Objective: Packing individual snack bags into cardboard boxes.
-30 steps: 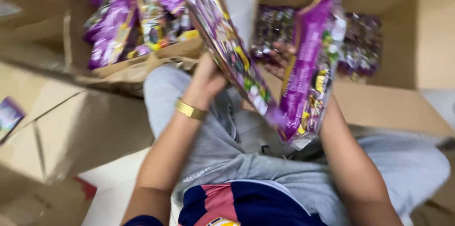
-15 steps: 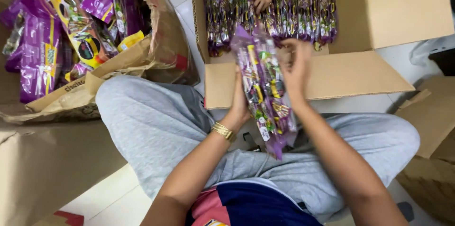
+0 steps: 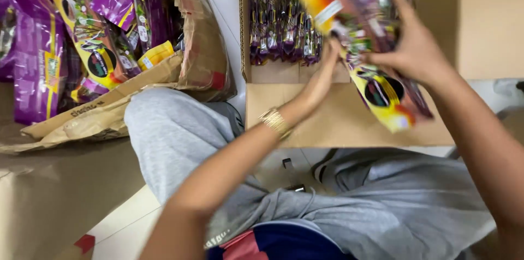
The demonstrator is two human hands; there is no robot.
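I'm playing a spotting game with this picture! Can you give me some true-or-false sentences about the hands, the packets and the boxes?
1. Both hands hold packets over the open box. True.
2. The left hand wears a gold bracelet. True.
3. The box is empty. False: a row of purple packets stands inside it.
4. The right hand rests on the knee. False: it grips the packets above the box.
5. The torn bag on the left holds more packets. True.
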